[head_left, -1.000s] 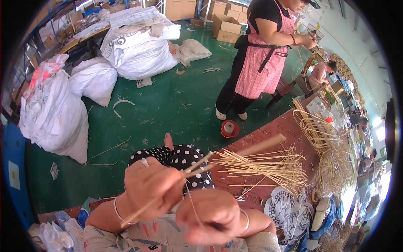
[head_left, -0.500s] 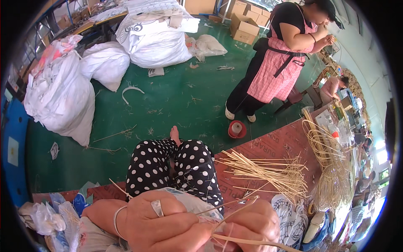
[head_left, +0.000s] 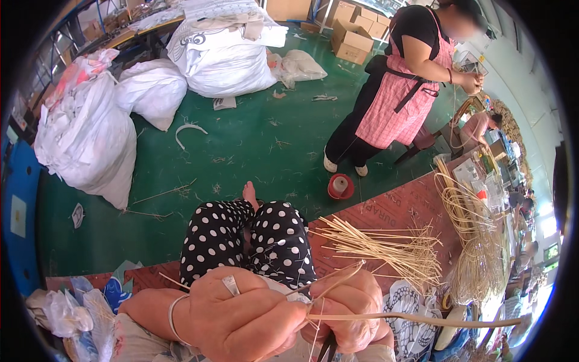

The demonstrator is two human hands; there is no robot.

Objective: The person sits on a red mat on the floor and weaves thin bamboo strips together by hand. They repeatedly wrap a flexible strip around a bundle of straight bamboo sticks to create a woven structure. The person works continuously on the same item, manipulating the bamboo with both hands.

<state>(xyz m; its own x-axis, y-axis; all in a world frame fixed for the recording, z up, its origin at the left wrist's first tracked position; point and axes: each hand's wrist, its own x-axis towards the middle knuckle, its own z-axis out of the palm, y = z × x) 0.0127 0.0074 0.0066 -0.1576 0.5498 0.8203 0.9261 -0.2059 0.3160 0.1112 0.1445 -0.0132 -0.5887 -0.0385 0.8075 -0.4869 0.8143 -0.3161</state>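
My left hand point(head_left: 244, 317), with a ring and a bracelet, is closed in a pinch on a pale rattan strip point(head_left: 416, 317). Its long end runs out to the right, past my right hand point(head_left: 350, 304). That hand is curled closed against the left, where the strip point(head_left: 338, 280) bends into a narrow pointed loop. A thin pale thread point(head_left: 316, 332) hangs at the fingertips. Below the right fingers a dark narrow object point(head_left: 327, 347) shows in part; its kind is hidden. Another strip end point(head_left: 174, 280) pokes out behind my left hand.
Cut rattan sticks point(head_left: 380, 244) lie piled on a reddish board point(head_left: 398, 202) to the right, beside coiled rattan point(head_left: 476, 253). A red bucket point(head_left: 341, 186) stands on the green floor point(head_left: 241, 139). White sacks point(head_left: 90, 139) sit left. A person in a pink apron point(head_left: 398, 102) stands ahead.
Both hands have shifted slightly, the right one leftward. The strip's long end has swung up and now lies nearly level. A dark object shows below my right hand. The aproned person's hands have lowered.
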